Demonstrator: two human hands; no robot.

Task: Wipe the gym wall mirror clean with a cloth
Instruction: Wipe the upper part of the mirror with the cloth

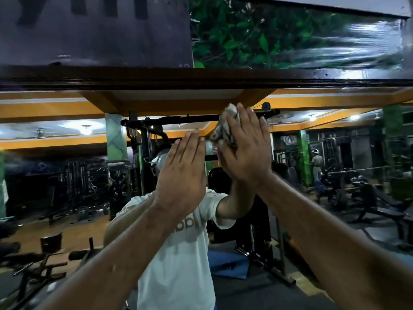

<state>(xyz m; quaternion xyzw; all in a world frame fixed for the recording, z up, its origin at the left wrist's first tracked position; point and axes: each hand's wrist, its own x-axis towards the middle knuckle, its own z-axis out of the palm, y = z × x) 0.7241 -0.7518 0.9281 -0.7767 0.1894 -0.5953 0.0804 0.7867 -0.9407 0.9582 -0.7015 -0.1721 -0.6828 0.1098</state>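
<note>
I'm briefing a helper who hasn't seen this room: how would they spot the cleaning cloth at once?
Find the wall mirror, just below its dark wooden top frame. Two raised hands lie against the glass; the cloth is the crumpled, grey-and-white mottled rag pressed under the right hand. The left hand beside it is bare and flat.

Wall mirror point(67, 175) ahead, frame point(201, 79) above it, right hand point(245, 151) pressing cloth point(225, 128) onto mirror, left hand point(182, 175) just left of cloth
</note>
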